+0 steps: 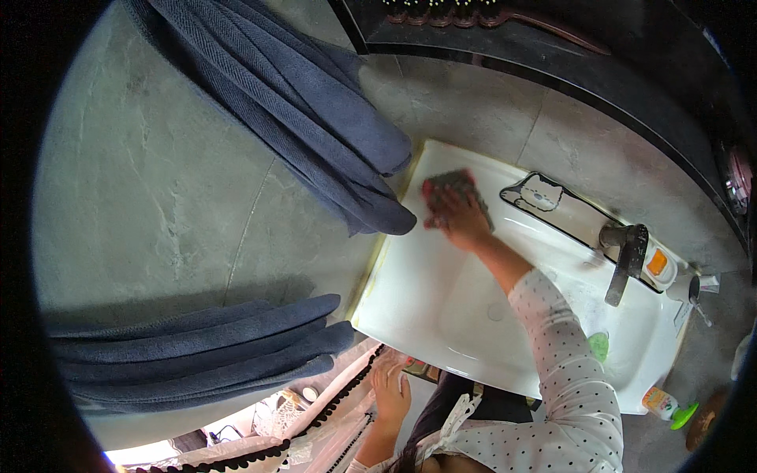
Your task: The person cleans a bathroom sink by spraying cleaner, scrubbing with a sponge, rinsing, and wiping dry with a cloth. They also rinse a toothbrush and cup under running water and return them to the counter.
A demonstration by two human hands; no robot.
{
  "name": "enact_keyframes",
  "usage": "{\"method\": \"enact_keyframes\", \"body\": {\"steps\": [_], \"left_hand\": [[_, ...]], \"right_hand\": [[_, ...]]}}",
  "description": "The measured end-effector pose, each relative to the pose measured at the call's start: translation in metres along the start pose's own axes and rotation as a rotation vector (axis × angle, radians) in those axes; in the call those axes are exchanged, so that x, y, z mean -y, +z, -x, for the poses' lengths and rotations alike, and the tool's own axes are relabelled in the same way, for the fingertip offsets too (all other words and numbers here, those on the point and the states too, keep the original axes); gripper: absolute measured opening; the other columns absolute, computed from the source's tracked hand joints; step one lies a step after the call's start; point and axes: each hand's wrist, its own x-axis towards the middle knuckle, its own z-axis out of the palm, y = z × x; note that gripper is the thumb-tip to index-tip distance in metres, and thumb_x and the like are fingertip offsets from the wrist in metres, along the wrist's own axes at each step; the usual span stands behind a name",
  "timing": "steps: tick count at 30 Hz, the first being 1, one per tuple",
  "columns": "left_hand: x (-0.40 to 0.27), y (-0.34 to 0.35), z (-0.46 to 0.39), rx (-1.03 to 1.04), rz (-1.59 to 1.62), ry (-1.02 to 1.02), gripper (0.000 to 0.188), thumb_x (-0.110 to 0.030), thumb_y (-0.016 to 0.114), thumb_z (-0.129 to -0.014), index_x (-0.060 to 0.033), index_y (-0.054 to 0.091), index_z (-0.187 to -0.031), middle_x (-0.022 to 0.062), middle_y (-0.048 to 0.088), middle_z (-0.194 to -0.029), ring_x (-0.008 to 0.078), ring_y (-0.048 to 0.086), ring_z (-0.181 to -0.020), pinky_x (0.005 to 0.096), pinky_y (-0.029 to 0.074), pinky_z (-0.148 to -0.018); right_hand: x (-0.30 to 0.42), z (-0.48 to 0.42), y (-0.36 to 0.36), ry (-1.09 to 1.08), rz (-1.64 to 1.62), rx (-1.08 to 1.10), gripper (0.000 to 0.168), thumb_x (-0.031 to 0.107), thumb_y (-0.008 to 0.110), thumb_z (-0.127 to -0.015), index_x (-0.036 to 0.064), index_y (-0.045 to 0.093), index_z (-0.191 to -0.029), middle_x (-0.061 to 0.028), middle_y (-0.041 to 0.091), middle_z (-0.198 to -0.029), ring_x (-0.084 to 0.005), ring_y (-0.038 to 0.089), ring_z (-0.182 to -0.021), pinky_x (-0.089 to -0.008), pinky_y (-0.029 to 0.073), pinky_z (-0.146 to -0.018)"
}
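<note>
On the left ledge of the white ceramic washbasin, my right hand presses down on a dark cloth with red patches. The hand and the cloth are blurred. My left hand is below the basin's front left corner, beside a pale curtain with black pom-pom trim. Its thumb stands apart from the fingers and nothing shows in it; whether it touches the curtain I cannot tell. A dark, spotted faucet rises behind the bowl. My right forearm and its dotted sleeve reach across the bowl, hiding part of it.
Two blue-grey towels, an upper one and a lower one, hang to the left. A cat-patterned mat lies behind the bowl. At right are a green leaf-shaped item, a green-topped bottle and a cup. A black shelf holds a hairbrush.
</note>
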Motion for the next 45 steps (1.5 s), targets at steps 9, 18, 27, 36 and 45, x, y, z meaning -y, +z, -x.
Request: {"method": "enact_keyframes", "body": {"steps": [9,18,27,36,45], "left_hand": [[0.010,-0.014,0.000,0.112,0.024,-0.014,0.025,-0.004,0.057,-0.077,-0.0057,0.057,-0.102,0.0148,0.053,-0.107,0.0341,0.049,-0.105,0.0462,0.036,-0.092],[0.002,-0.016,0.024,0.071,0.028,-0.039,0.025,-0.001,0.057,-0.076,-0.0042,0.056,-0.101,0.0134,0.055,-0.106,0.0335,0.051,-0.102,0.0439,0.039,-0.089],[-0.051,0.002,0.075,0.057,0.061,0.014,0.023,0.004,0.057,-0.075,-0.0043,0.059,-0.096,0.0131,0.058,-0.104,0.0326,0.053,-0.099,0.0410,0.042,-0.088],[-0.083,0.018,0.105,0.085,0.133,0.023,0.018,0.002,0.058,-0.076,-0.0034,0.061,-0.093,0.0131,0.060,-0.100,0.0321,0.055,-0.095,0.0395,0.044,-0.084],[-0.069,0.009,0.108,0.133,0.110,-0.023,0.017,0.001,0.056,-0.078,-0.0035,0.061,-0.093,0.0148,0.059,-0.101,0.0330,0.055,-0.096,0.0395,0.044,-0.086]], "right_hand": [[-0.017,-0.086,0.000,0.209,-0.069,0.008,0.049,0.031,0.039,-0.093,0.017,0.032,-0.139,-0.0059,0.027,-0.147,-0.0234,0.024,-0.136,-0.0459,0.025,-0.107],[0.167,0.080,0.012,-0.401,-0.383,0.259,0.048,0.017,0.046,-0.087,0.015,0.040,-0.135,-0.0043,0.038,-0.142,-0.0164,0.025,-0.136,-0.0471,0.016,-0.110],[0.149,0.231,-0.034,-0.410,-0.380,0.216,0.059,0.020,0.056,-0.081,0.025,0.038,-0.137,-0.0013,0.038,-0.142,-0.0194,0.030,-0.134,-0.0488,0.022,-0.108],[0.039,0.419,-0.114,-0.308,-0.203,0.433,0.058,0.031,0.063,-0.077,0.026,0.044,-0.132,-0.0017,0.031,-0.145,-0.0261,0.031,-0.132,-0.0520,0.033,-0.100],[0.147,0.244,-0.026,-0.198,-0.403,0.228,0.056,0.023,0.051,-0.085,0.018,0.034,-0.138,-0.0042,0.023,-0.150,-0.0227,0.019,-0.138,-0.0509,0.030,-0.102]]}}
